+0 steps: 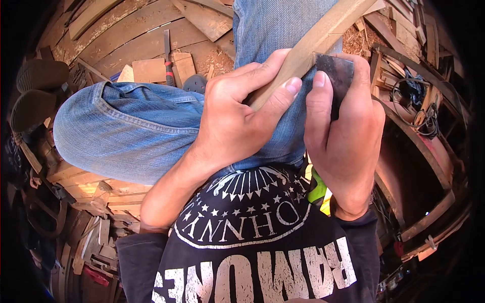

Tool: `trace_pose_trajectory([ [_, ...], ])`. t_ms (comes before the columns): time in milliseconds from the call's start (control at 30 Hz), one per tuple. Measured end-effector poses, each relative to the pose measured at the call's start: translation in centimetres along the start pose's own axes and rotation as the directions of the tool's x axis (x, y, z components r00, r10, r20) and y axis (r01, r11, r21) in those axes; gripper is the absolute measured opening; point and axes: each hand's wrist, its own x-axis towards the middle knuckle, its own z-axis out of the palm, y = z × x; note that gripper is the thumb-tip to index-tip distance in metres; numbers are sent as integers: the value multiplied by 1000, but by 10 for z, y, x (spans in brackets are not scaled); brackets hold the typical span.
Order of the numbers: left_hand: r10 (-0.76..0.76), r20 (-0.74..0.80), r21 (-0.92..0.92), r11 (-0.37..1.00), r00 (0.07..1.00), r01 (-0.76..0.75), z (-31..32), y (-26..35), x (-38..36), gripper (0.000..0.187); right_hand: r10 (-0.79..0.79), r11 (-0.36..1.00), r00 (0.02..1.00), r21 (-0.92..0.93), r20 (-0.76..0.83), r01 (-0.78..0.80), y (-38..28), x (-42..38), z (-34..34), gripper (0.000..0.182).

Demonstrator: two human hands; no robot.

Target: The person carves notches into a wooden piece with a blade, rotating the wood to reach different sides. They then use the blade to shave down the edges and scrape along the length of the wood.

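Observation:
A long wooden strip (323,31) runs diagonally from the upper right down to my left hand (233,108), whose thumb and fingers are wrapped round its lower end. In my right hand (346,116) is a flat dark metal plate (335,70), pinched between thumb and fingers. The plate's upper left corner is at the strip's side, touching it or very close. The plate's lower part is hidden in my palm. Behind the strip are my jeans-covered legs (283,25).
On the plank floor (146,38) lie wood offcuts (149,70), shavings and a dark tool with a red band (168,65). Sandals (35,108) are at the left. Curved wooden frames (419,146) and a coiled cable (427,121) are at the right. Scrap wood (103,242) lies lower left.

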Motion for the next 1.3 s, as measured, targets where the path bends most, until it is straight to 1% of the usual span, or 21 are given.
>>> trace_pose_trajectory([
  [67,-10,7,8,1000,1000,10,0,0,0,36,-17,1000,1000,-9,-1,17,0,1,1,18],
  [133,18,-5,5,1000,1000,-18,1,-3,-1,36,-42,996,999,-72,5,42,1,1,2,19],
  [233,15,-5,15,1000,1000,-15,1,-3,-1,36,-48,994,999,-93,9,49,0,1,1,18],
  [267,15,-4,14,1000,1000,-15,1,-4,-1,36,-48,994,999,-94,8,49,1,1,1,18],
  [333,71,-18,-1,997,997,-71,2,-8,-1,36,-53,995,999,-85,2,53,1,1,2,18],
  [467,60,-18,-6,998,998,-60,2,-6,0,36,-55,996,998,-67,2,55,2,1,2,18],
  [533,101,-19,-21,995,995,-102,3,-11,0,37,-45,996,999,-76,2,45,1,1,2,17],
  [667,121,-23,-10,993,992,-121,0,-9,0,36,-36,996,999,-83,8,37,0,2,1,17],
  [733,-15,116,82,997,993,5,-6,0,-2,39,-70,994,998,-82,3,70,1,3,2,18],
  [767,-15,116,82,997,993,6,-7,2,-1,39,-70,994,998,-82,3,70,1,3,2,18],
  [833,-72,127,118,991,989,57,-8,4,-1,39,-80,983,997,-164,23,82,0,4,0,19],
  [867,-73,128,117,991,989,58,-7,2,-1,39,-79,983,997,-165,24,82,-1,5,0,19],
  [933,19,105,78,997,994,-28,-5,-4,0,39,-48,982,998,-181,51,56,-2,5,-2,20],
  [1067,-22,102,100,995,995,12,-6,0,0,39,-92,976,995,-195,43,99,-1,4,-1,20],
  [1133,5,107,101,995,994,-16,-5,-2,0,38,-71,984,996,-160,60,79,-1,3,-2,21],
  [1267,20,93,76,997,995,-27,-2,-9,1,39,-55,980,997,-188,58,65,-2,2,-1,21],
  [1300,69,30,32,997,997,-70,2,-12,2,37,-39,985,997,-163,64,49,-2,1,-1,20],
])
